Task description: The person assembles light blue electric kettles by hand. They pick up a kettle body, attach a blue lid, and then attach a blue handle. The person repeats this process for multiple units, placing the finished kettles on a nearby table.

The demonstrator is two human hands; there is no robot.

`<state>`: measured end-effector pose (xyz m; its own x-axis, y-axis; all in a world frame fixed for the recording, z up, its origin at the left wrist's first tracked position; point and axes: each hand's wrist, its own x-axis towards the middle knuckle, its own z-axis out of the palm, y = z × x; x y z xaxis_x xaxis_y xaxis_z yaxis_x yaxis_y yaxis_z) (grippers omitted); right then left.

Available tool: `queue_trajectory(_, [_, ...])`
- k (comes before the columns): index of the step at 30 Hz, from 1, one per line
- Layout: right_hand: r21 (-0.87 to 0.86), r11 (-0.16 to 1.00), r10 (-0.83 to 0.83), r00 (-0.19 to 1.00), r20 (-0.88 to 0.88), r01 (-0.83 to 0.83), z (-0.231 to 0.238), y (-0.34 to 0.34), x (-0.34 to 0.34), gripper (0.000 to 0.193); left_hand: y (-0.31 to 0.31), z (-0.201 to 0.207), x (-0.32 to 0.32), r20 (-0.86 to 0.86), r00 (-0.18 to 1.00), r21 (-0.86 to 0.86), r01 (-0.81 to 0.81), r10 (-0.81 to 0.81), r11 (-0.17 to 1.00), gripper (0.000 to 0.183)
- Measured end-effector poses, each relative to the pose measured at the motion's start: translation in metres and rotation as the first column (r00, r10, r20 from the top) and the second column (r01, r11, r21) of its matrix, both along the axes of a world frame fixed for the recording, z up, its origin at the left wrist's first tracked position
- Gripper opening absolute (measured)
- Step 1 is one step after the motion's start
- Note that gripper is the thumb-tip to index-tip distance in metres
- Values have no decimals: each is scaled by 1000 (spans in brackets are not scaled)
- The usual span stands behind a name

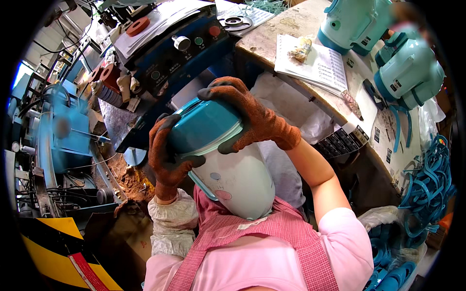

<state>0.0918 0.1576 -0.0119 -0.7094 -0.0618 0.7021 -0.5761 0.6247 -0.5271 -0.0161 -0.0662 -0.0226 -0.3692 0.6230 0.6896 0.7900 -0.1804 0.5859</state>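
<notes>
I hold a pale vacuum jug (240,177) tilted in front of my apron, its rounded lower end against my body and its teal end piece (206,125) pointing away. Both hands wear rust-brown gloves with dark coated fingers. My left hand (166,153) is closed round the left side of the teal piece, thumb near the pale rim. From the right, my right hand (252,115) grips the same piece, fingers over its top and thumb at the seam. A teal handle edge (204,186) shows along the jug's left side. Whatever lies beneath the jug is hidden.
A dark blue machine panel (187,56) with knobs stands just ahead. On the right workbench (301,19) are printed sheets (315,68) and several similar jugs (403,75). Teal strips (427,179) pile up at far right; blue machinery (70,131) stands left.
</notes>
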Motion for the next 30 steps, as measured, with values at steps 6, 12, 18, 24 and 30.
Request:
queue_trajectory(6, [-16, 997, -73, 995, -70, 72, -14, -2, -4, 91, 14, 24, 9, -152, 984, -142, -118, 96, 983, 80])
queue_trajectory(12, [-225, 969, -131, 986, -100, 106, -41, -4, -32, 45, 25, -10, -15, 64, 995, -99, -66, 73, 993, 78])
queue_trajectory(18, [-663, 748, 2, 1000, -4, -4, -68, -9, -60, 25, 32, -12, -13, 176, 973, -161, -122, 150, 979, 73])
queue_trajectory(24, [-706, 708, -1, 1000, -11, -6, -86, -11, -81, 29, 32, -21, -20, 37, 962, -215, -255, 269, 943, 73])
queue_trajectory(30, [-657, 730, 216, 975, -40, -189, -93, -1, -96, 27, 23, -19, -18, 67, 953, -223, -275, 297, 935, 74])
